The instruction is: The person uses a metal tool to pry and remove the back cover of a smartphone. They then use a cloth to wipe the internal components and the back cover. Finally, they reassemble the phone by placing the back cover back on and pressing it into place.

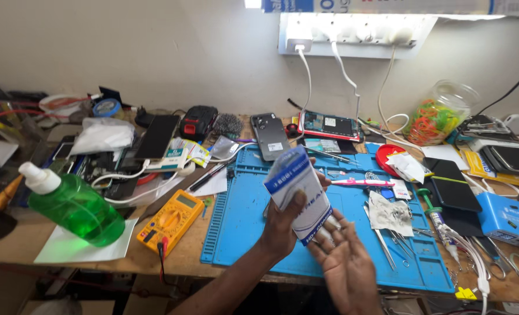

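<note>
Left hand (283, 224) pinches a white-and-blue packet (299, 189) upright above the blue mat (242, 221), thumb in front, fingers closed behind. Right hand (346, 262) lies open beneath, palm up, holding nothing. A loose pinch could drop the packet among the tweezers (388, 248) (table crowded), scattering small parts.

Both forearms bare, no sleeves, rings or watch visible.

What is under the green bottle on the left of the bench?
The green bottle lies on a white paper sheet on the wooden bench; the paper directly beneath it is covered.
</note>
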